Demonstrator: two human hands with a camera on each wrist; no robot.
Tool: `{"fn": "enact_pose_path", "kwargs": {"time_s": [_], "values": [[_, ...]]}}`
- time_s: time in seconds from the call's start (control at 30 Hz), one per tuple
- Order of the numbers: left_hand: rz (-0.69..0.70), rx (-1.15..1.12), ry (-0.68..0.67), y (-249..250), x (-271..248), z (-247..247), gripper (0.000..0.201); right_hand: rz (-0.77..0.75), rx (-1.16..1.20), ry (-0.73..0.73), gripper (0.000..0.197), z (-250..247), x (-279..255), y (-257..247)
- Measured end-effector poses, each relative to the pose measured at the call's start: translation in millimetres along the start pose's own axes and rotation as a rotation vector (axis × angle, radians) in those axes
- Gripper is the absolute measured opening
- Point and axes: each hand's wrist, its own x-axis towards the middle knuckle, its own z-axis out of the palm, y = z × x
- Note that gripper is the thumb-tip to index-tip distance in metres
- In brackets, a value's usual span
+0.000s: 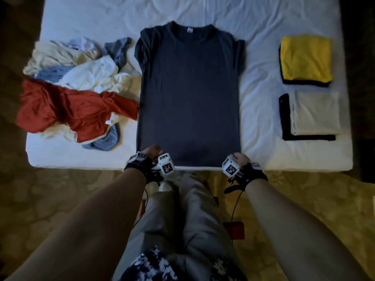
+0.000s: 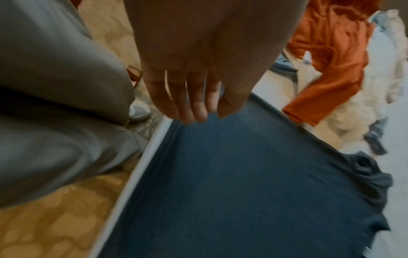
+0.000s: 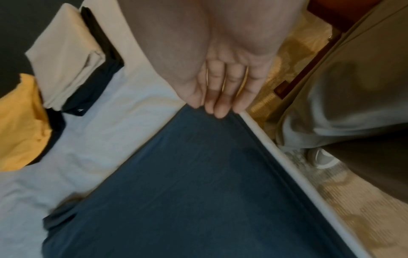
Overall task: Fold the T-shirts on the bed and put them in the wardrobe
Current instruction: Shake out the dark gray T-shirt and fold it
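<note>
Pinching the hem corners, left hand (image 1: 153,152) and right hand (image 1: 240,158) hold the dark T-shirt (image 1: 189,94) flat on the bed (image 1: 261,110); next, fold a side inward, I'd say.

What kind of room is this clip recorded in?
Most likely a bedroom, perhaps a hotel room: a bed with a white sheet holds a spread dark T-shirt and a heap of unfolded clothes, and patterned carpet covers the floor.
</note>
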Motion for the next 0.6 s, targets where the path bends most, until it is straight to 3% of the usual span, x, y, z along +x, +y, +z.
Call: {"fn": "enact_pose_path", "kwargs": {"time_s": [0.07,0.1,0.37,0.47,0.6], "values": [[0.025,-0.065,-0.046,21.5,-12.1,17.9,0.041,0.048,0.406,-0.072,0.027,5.3,-4.6,-21.1],[0.050,-0.069,-0.085,35.3,-20.2,29.0,0.046,0.037,0.498,-0.022,0.029,3.8,-6.1,-34.5],[0.265,0.002,-0.037,153.5,-35.7,111.0,0.032,-0.195,0.573,0.135,0.012,-11.7,9.9,-160.5],[0.369,0.087,0.032,192.5,-18.9,144.0,0.031,-0.211,0.564,0.098,0.016,-17.2,36.0,-205.5],[0.388,0.204,0.082,242.5,12.1,187.3,0.026,-0.184,0.430,0.042,0.015,-20.9,91.2,-261.4]]}}
